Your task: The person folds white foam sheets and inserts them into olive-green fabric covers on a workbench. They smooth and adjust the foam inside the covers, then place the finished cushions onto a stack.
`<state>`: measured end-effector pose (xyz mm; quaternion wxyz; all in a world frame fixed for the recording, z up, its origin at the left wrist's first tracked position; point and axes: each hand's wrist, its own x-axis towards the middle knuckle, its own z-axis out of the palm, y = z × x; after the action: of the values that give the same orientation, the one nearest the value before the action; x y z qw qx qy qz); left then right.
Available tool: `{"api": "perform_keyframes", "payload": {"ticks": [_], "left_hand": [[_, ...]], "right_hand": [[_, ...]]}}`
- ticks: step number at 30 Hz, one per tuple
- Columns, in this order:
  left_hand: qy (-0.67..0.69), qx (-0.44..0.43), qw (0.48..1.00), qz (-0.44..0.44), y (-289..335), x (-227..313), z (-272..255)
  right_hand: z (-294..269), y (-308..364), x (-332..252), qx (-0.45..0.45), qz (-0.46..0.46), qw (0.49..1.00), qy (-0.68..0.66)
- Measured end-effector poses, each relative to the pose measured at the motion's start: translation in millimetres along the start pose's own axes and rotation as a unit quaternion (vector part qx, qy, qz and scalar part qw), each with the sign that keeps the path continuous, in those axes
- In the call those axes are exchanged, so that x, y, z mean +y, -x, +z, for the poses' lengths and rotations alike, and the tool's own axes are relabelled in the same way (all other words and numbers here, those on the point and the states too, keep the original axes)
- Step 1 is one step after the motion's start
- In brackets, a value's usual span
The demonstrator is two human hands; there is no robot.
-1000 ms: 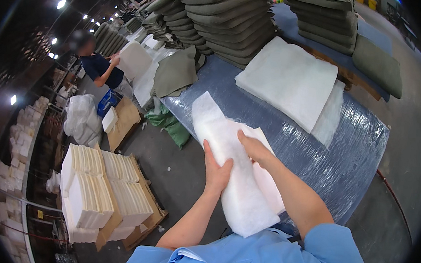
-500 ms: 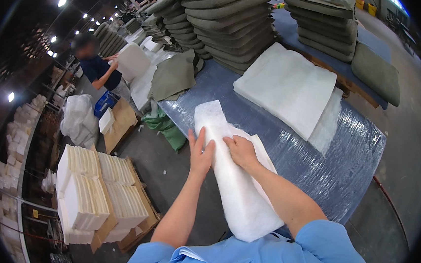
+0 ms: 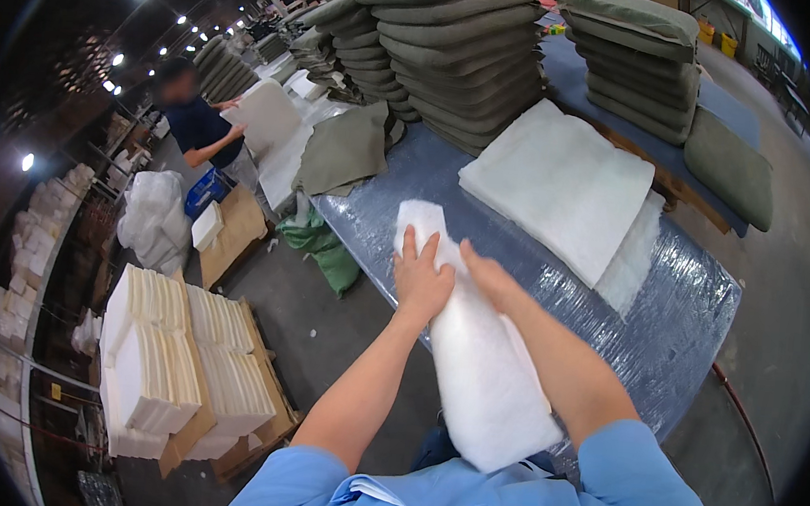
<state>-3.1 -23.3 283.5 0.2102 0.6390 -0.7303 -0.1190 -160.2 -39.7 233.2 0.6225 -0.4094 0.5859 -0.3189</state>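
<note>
A white sheet of fluffy wadding [image 3: 486, 374] is folded over lengthwise, its long shape running from my shirt front to the near-left part of the table. Along its right side a thin edge of another pale layer shows; what lies inside is hidden. My left hand [image 3: 420, 278] rests on the upper left of the wadding, fingers spread. On the opposite side my right hand [image 3: 490, 281] presses against it with fingers stretched, some of them hidden. Beyond my hands, a stack of flat white wadding sheets [image 3: 562, 189] lies on the plastic-wrapped blue table [image 3: 411, 173].
Tall stacks of grey-green cushions [image 3: 463, 53] stand at the table's back, beside grey-green fabric pieces [image 3: 345, 148]. Left, on the floor, are stacked cream foam pads [image 3: 164, 358], a green sack [image 3: 324, 251] and a blue basket [image 3: 206, 193]. A co-worker [image 3: 207, 133] holds a white pad.
My left hand has moved from the wadding's left edge onto its top. My right hand's fingers have straightened along the right side. The folded wadding has shifted slightly right in view.
</note>
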Motion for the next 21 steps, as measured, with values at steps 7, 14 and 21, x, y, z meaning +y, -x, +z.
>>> {"api": "perform_keyframes", "payload": {"ticks": [7, 14, 21], "left_hand": [[0.004, -0.032, 0.999, -0.003, -11, 58, 1], [0.122, -0.053, 0.989, 0.063, -20, 19, 8], [0.154, -0.039, 0.983, 0.091, -17, 2, 4]], "right_hand": [[-25, -35, -54, 0.003, 0.014, 1.0, -0.022], [-9, -46, -25, 0.101, -0.086, 0.988, 0.083], [13, -48, -3, 0.164, -0.126, 0.966, 0.154]]}}
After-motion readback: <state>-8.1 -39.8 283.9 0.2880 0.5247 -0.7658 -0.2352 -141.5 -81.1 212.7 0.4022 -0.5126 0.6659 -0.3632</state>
